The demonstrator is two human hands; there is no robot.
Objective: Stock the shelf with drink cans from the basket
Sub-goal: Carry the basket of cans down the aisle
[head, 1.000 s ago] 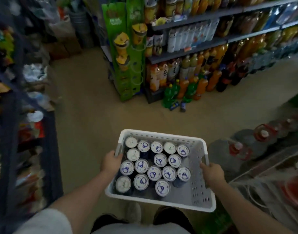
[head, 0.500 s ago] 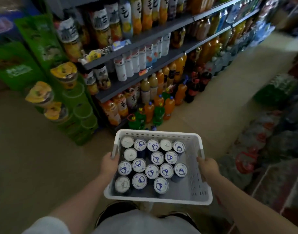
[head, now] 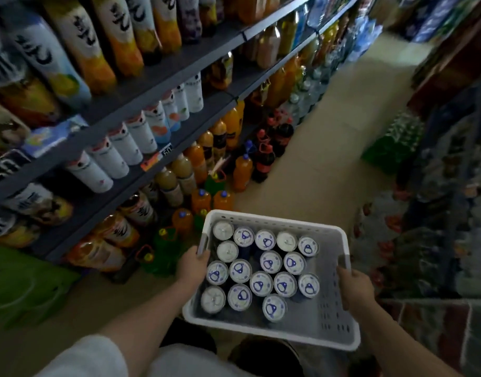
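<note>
I carry a white plastic basket point(head: 326, 325) in front of my waist. Several drink cans point(head: 261, 284) stand upright inside it, filling its left and middle; their white lids bear blue ring marks. My left hand point(head: 191, 268) grips the grey handle on the basket's left rim. My right hand point(head: 355, 287) grips the handle on the right rim. The dark grey shelf unit point(head: 163, 69) rises at my left, its levels packed with bottles.
Orange, green and dark soda bottles point(head: 242, 172) stand on the floor along the shelf's foot. A green display stand point(head: 21, 284) sits at lower left. Green shrink-wrapped packs point(head: 394, 142) and more goods line the right side. The beige aisle floor point(head: 337, 126) runs ahead.
My view has swung right and closer to the shelf, which now fills the left. The basket has shifted right in view. Both hands keep their grip on the handles.
</note>
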